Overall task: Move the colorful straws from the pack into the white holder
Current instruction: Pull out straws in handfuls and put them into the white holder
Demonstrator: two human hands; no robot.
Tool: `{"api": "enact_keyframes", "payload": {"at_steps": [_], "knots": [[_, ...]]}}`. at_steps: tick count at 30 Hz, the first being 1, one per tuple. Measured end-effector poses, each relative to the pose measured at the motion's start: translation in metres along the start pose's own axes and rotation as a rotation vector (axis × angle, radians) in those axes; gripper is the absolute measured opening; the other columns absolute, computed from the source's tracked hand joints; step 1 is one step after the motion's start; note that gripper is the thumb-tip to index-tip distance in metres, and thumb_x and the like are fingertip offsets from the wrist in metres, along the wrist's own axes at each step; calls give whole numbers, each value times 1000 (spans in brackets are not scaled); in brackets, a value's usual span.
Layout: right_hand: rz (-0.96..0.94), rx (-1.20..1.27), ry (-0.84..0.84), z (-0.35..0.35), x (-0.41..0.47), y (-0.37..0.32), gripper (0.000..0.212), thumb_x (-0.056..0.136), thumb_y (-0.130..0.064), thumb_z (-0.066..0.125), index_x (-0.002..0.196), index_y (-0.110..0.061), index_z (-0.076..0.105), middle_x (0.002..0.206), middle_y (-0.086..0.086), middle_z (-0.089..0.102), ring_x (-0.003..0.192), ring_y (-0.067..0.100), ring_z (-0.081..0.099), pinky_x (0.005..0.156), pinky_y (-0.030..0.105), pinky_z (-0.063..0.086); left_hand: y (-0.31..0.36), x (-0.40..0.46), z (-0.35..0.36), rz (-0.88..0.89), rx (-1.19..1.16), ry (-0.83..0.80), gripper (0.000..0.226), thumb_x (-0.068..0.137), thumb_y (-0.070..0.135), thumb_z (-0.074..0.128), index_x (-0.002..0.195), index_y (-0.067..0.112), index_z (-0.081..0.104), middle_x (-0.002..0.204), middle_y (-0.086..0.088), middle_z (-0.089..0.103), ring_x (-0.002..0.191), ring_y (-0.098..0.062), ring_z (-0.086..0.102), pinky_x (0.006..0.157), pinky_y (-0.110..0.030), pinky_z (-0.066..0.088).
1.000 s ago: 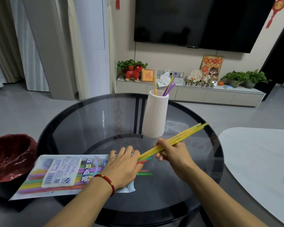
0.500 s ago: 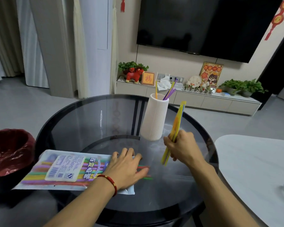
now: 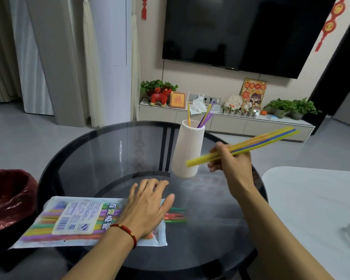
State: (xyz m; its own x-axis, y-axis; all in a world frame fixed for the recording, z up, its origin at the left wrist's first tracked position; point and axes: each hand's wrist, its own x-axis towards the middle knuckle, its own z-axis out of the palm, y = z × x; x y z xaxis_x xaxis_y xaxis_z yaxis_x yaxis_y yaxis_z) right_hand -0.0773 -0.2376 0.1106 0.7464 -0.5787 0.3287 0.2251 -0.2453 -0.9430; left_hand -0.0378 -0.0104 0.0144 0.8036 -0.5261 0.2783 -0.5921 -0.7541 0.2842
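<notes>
Head view, from the left edge: a dark bin lined with a red plastic bag (image 3: 7, 199) sits low beside the round dark glass table (image 3: 93, 158). On the near left part of the glass lies the straw pack (image 3: 69, 221), a flat clear bag with a printed label, filled with purple, yellow, green and orange straws lying lengthwise. The left hand (image 3: 148, 207), a red bead bracelet (image 3: 127, 233) at its wrist, rests palm down on the open right end of the pack, fingers straight and slightly spread, pressing it flat. Just past its fingertips a few green and red straw ends (image 3: 175, 216) stick out of the bag onto the glass. Behind the hand, near the table's middle, stands the ribbed white holder (image 3: 187, 152), upright, with a yellow straw and some purple ones (image 3: 205, 117) leaning out of its top. To the right of the holder, the right hand (image 3: 230, 164) is raised above the table, fingers curled round a bundle of yellow straws with one blue (image 3: 251, 145). The bundle lies tilted, its near end in front of the holder's side, its far end pointing up and right. A white tabletop (image 3: 311, 199) fills the right edge.
</notes>
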Motion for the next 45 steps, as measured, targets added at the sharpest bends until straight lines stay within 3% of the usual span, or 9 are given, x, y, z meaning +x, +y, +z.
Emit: {"api": "enact_keyframes", "payload": {"at_steps": [6,11,17,22,27,31,35,39,45], "knots": [[-141,45,95,27,45,-41,29,89,-29,68,68,-12,78,62,13,76,52,32,74,56,39,64,0,-1,-8,-39,-57,31,58,96,57,19,144,29,36,138,6,47,128,-16,38,108,-40,33],[-284,-229,175,53,78,-58,35,97,-24,61,63,-19,70,44,-11,68,43,6,70,46,16,56,4,1,-8,-46,-100,29,54,100,53,23,147,28,31,140,5,44,130,-15,35,108,-38,32],[-105,-461,-18,69,101,-71,33,95,-22,64,83,6,76,61,16,75,52,25,77,57,35,66,0,1,-7,-50,-109,2,56,100,55,19,149,29,27,142,5,43,132,-14,33,109,-38,31],[12,-498,-153,65,107,-90,41,94,-39,70,81,0,72,67,16,76,64,28,79,77,43,68,-2,0,-7,-76,-135,-9,55,100,56,20,150,33,24,143,6,40,133,-12,33,110,-36,30],[-134,-523,-116,60,98,-96,41,98,-42,67,91,-2,73,65,11,74,57,23,75,72,41,68,-2,-2,-8,-94,-153,-23,54,101,56,24,150,34,23,145,4,39,134,-14,35,110,-37,32],[-301,-544,-11,56,91,-95,34,102,-31,61,116,-1,70,99,11,75,74,23,73,72,37,65,-3,-3,-8,-72,-106,-53,58,98,58,29,149,33,24,145,2,39,133,-17,35,109,-40,33],[-539,-497,155,41,67,-85,24,100,-21,58,104,-6,76,98,5,74,87,14,64,78,27,54,-12,-7,-13,-45,-1,-204,86,76,80,29,148,33,26,148,-1,36,136,-23,31,112,-50,31],[-396,-454,-165,27,22,-41,21,98,-20,61,90,-9,76,78,-1,73,64,11,65,58,28,58,-22,-13,-13,10,65,-374,123,55,98,40,155,33,9,160,1,20,149,-22,11,118,-64,4],[-203,-866,-844,29,-57,54,35,98,-43,63,121,-18,71,114,1,72,102,17,65,92,42,56,-27,-20,-11,72,128,-477,140,47,96,50,152,35,-19,163,2,11,151,-21,3,116,-68,-8]]}}
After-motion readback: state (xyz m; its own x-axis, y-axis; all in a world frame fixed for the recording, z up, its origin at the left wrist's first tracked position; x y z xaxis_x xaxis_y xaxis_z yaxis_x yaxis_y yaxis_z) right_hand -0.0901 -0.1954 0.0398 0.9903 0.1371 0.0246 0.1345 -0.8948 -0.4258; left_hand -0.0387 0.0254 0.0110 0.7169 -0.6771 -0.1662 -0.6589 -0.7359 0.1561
